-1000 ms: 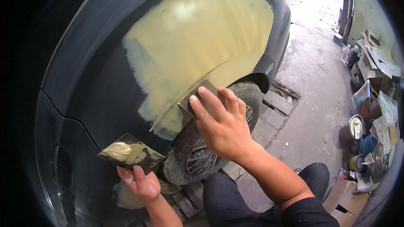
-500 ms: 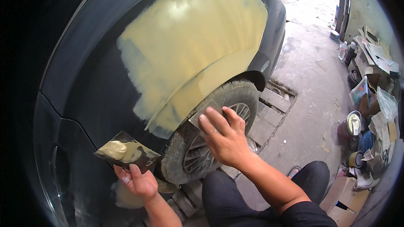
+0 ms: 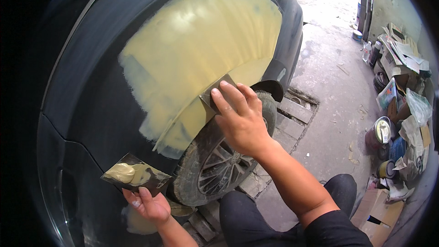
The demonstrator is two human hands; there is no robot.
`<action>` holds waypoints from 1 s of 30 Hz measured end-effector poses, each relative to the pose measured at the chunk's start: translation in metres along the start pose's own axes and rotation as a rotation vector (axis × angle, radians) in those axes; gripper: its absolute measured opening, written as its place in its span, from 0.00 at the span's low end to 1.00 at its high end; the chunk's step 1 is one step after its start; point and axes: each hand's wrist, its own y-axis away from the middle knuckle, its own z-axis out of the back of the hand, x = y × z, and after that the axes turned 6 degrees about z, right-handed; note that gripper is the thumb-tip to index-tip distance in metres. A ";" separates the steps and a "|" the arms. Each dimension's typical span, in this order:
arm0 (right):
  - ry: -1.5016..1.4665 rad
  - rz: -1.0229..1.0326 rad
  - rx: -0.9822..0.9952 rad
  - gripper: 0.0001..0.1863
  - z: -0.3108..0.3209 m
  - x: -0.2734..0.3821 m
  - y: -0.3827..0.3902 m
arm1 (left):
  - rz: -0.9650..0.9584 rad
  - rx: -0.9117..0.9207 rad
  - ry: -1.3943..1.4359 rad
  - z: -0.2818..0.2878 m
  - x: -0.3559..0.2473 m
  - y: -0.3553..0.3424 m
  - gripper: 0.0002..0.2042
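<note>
A dark car's rear fender carries a broad patch of yellowish body filler above the wheel arch. My right hand presses a thin, flat, square spreader against the filler along the arch's upper edge, fingers spread over its back. Low at the left, my left hand grips a dark flat plate by its lower edge. A glossy mound of filler sits on that plate, with a thinner smear beside it. Just below the right hand is the dusty wheel.
Along the right wall lie paint cans, papers, plastic wrapping and an opened cardboard box. A slatted floor drain runs behind the wheel. A smaller filler patch marks the lower door area.
My right hand and its spreader have moved up from in front of the tyre onto the filler at the arch edge. The left hand keeps its plate nearly in place; the view has shifted slightly.
</note>
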 end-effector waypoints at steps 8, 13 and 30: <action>-0.006 -0.028 0.027 0.30 0.026 0.005 -0.003 | 0.009 -0.040 -0.044 0.001 -0.002 0.000 0.25; 0.009 -0.015 0.006 0.30 0.010 0.003 -0.006 | 0.015 -0.035 -0.043 0.000 -0.001 0.000 0.25; -0.037 -0.013 0.102 0.33 -0.005 0.007 0.063 | 0.083 -0.091 0.023 -0.010 -0.006 -0.003 0.26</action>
